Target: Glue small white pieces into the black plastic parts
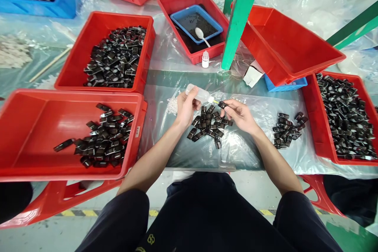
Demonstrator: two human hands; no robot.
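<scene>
Tabletop (183, 153) beneath; bottle (201, 94), black piece (222, 104) in hands (240, 117).

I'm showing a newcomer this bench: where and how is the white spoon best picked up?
Probably pinch the white spoon by its handle, coming from the near side: the handle crosses the near rim of the blue tray with its end outside, while the bowl lies inside the tray.

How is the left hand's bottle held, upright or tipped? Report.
Tipped: the bottle lies sideways in the left hand, nozzle toward the right hand.
</scene>
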